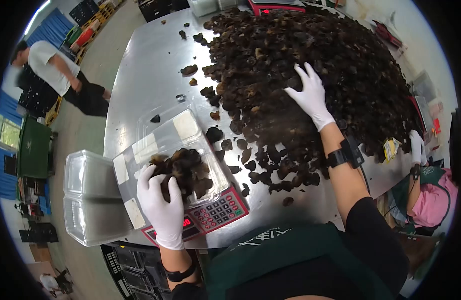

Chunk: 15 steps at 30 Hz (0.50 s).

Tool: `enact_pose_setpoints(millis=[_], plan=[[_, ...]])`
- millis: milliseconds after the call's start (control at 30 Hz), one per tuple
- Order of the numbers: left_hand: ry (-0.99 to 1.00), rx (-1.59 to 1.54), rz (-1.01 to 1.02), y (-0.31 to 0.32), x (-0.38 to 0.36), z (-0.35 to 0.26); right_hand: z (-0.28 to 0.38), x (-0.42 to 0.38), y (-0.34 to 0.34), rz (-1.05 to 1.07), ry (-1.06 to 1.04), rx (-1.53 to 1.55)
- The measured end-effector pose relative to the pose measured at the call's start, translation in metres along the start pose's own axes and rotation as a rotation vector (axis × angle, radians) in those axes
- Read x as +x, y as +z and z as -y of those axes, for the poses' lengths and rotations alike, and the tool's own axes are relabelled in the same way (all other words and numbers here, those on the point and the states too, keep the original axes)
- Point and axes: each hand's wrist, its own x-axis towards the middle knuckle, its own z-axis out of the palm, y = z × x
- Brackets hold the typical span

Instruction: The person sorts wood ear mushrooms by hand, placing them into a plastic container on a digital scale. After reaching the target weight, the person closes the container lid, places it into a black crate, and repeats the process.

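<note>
My left hand [161,205], in a white glove, has its fingers curled round some dark, ruffled wood ear mushrooms [186,167]. They lie in a clear plastic container [215,175] whose lid [163,127] is folded open. Under the container is a red-edged digital scale [221,214], its display partly hidden by my left wrist. My right hand [309,95], also gloved in white, reaches over the big mushroom heap [360,90] with fingers spread, seemingly holding nothing. Whether its palm touches the heap is hard to tell.
Stacked clear containers [93,197] stand left of the scale. Loose mushroom pieces lie on the metal table [145,65]. A co-worker in pink [433,197] has a gloved hand [416,147] at the table's right. Another person [55,67] is on the left floor. A yellow packet [391,150] lies by the heap.
</note>
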Motion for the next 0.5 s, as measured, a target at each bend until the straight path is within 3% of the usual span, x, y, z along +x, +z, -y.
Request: enact_pose_setpoints(millis=[100, 233, 300, 367, 400, 500], plan=[[-0.11, -0.02, 0.054, -0.002, -0.003, 0.001, 0.037, 0.022, 0.009, 0.012, -0.167, 0.133], [-0.109, -0.128, 0.038, -0.003, -0.005, -0.002, 0.083, 0.021, 0.029, 0.363, -0.305, 0.094], [-0.146, -0.213, 0.001, -0.007, -0.006, -0.004, 0.085, 0.016, 0.037, 0.356, -0.291, 0.113], [-0.145, -0.16, 0.002, -0.019, -0.007, -0.001, 0.067, 0.012, 0.05, 0.298, -0.12, 0.207], [-0.14, -0.114, 0.004, -0.025, -0.008, 0.004, 0.064, 0.008, 0.044, 0.126, -0.171, 0.261], [-0.13, -0.096, -0.041, -0.038, -0.01, 0.025, 0.05, 0.012, 0.02, 0.038, -0.002, 0.6]])
